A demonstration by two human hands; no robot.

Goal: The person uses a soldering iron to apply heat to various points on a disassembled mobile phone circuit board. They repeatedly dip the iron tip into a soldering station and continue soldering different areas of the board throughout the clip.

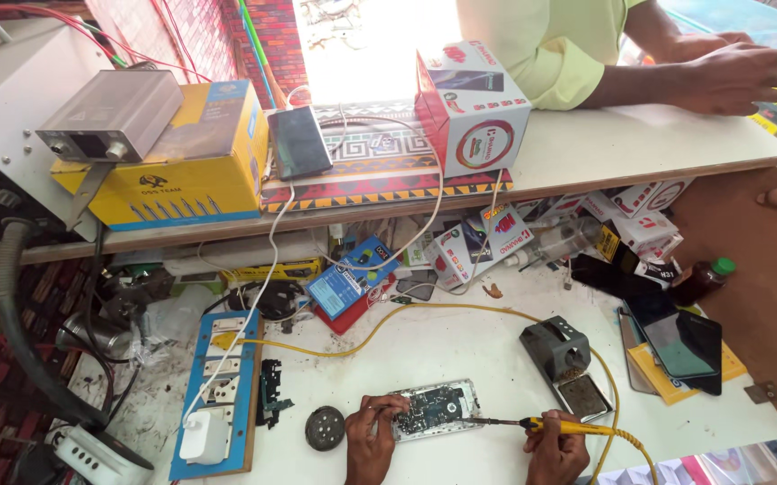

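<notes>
STEP: soldering on opened phone (434, 410) | LEFT hand (372, 437): pinching phone edge | RIGHT hand (557, 452): gripping soldering iron (532, 423), tip on board | NEXT: likely needs steady tip, brief contact

Your opened phone (435, 409) lies flat on the white workbench, back cover off, its circuit board and metal shields bared inside a pale frame. Your yellow-handled soldering iron (541, 424) lies nearly level, tip at the phone's right edge, yellow cord looping away.
</notes>
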